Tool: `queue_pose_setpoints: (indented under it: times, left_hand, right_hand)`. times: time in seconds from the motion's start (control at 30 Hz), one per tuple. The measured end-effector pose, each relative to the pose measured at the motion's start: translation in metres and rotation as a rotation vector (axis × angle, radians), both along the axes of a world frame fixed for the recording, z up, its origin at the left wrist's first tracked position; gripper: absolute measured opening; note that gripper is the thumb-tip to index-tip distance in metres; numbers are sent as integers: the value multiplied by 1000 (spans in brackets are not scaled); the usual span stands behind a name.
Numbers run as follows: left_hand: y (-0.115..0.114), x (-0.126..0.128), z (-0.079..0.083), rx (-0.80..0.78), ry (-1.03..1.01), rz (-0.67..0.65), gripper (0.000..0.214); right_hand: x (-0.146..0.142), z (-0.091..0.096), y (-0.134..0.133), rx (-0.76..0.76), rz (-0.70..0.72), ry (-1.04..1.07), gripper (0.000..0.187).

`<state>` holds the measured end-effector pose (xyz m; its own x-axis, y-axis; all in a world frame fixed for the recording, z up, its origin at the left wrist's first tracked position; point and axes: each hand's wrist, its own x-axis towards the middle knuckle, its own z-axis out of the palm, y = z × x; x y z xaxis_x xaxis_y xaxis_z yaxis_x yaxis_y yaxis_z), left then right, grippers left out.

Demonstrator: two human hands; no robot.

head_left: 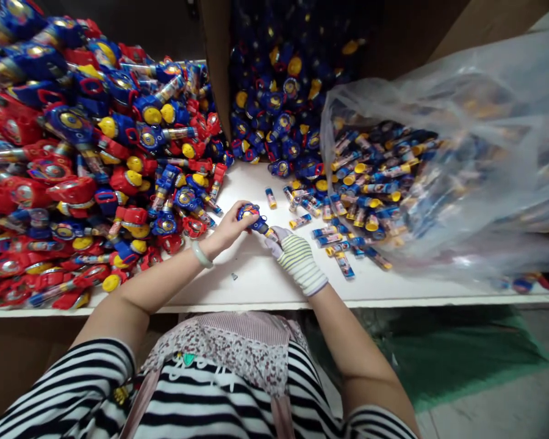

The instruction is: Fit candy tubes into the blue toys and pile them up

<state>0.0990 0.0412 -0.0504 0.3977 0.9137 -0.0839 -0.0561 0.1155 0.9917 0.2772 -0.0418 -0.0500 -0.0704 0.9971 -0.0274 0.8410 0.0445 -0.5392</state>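
Note:
My bare left hand (pixel 229 228), a pale bangle on its wrist, is closed around a blue plastic toy (pixel 255 217) with a round face, its thumb lying on top. My right hand (pixel 298 259), in a striped knit glove, pinches a small printed tube (pixel 271 234) at the toy's lower right end. Tube and toy meet in line; whether they are locked together I cannot tell. Just beyond my hands a loose tube with a yellow end (pixel 271 198) lies on the white table (pixel 238 292). More loose tubes (pixel 344 266) are scattered right of the glove.
Red and blue toys with tubes attached (pixel 73 189) are heaped high on the left. Behind, a cardboard box (pixel 216 67) stands by a pile of blue toys (pixel 281 125). A clear plastic bag (pixel 476 134) spills tubes at right. Green sheeting (pixel 462 360) lies below the table edge.

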Motion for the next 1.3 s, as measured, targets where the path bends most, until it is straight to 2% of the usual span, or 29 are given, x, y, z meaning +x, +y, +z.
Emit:
queue_pose_setpoints:
  times: [0.1,0.17,0.23,0.33,0.4,0.43,0.5,0.57,0.6,0.7,0.77,0.8,0.93,0.97,1.03,1.1,1.17,1.2,1.23,1.27,1.3]
  left_hand:
    - [-10,1,4,6,-25,45,44]
    - [-15,0,9,0,-39,53,45]
    - [-17,-5,17,33,-43,23,44]
    - [-15,-16,30,226,58,-88,45]
    - [-12,-20,35,322,152,-117,44]
    - [-11,-21,35,322,177,-99,43]
    - [-10,-19,32,252,178,-25,40]
    - [-10,-18,27,170,143,31,40]
    - [-10,-19,24,157,121,33,40]
    - [-9,-23,21,237,73,-19,43]
    - [-8,-28,21,282,82,-63,44]
    - [-8,-30,21,275,99,-71,43]
    - [-19,-34,16,134,150,-18,40]
    - [-22,-35,13,121,146,-4,40]
    - [-27,-39,8,155,138,17,41]
    - [-22,-45,9,211,151,-1,43]
    - [-2,-58,23,277,194,-29,45]
    - [15,-68,38,342,224,-9,45]
    - [35,-81,58,440,255,58,45]
    - [58,-97,84,567,281,177,46]
    - [83,-116,113,714,302,334,45]
  right_hand:
    - [-7,12,-4,-13,1,-105,38]
    - [-9,16,-8,-5,-19,-34,37]
    - [-11,17,-13,-33,-21,201,38]
    - [-15,15,-17,-207,80,633,56]
    - [-18,12,-17,-241,77,734,64]
    - [-20,11,-16,-194,33,701,62]
    - [-23,9,-15,-55,-94,577,55]
    - [-27,8,-17,-13,-170,541,52]
    - [-28,6,-18,-66,-173,610,52]
    - [-31,1,-24,-393,-67,1005,59]
    - [-30,-2,-24,-515,-8,1129,63]
    - [-30,-3,-23,-499,-4,1097,62]
    - [-36,-3,-22,-217,-94,722,48]
    - [-41,-2,-24,-208,-97,713,47]
    - [-52,-1,-28,-313,-64,857,48]
    - [-59,0,-26,-462,19,1055,52]
    - [-58,0,-9,-510,146,1117,56]
    - [-55,0,6,-470,206,1074,55]
    - [-51,0,25,-397,249,974,53]
    - [-47,-1,46,-302,273,831,49]
    - [-44,-2,68,-172,235,628,43]
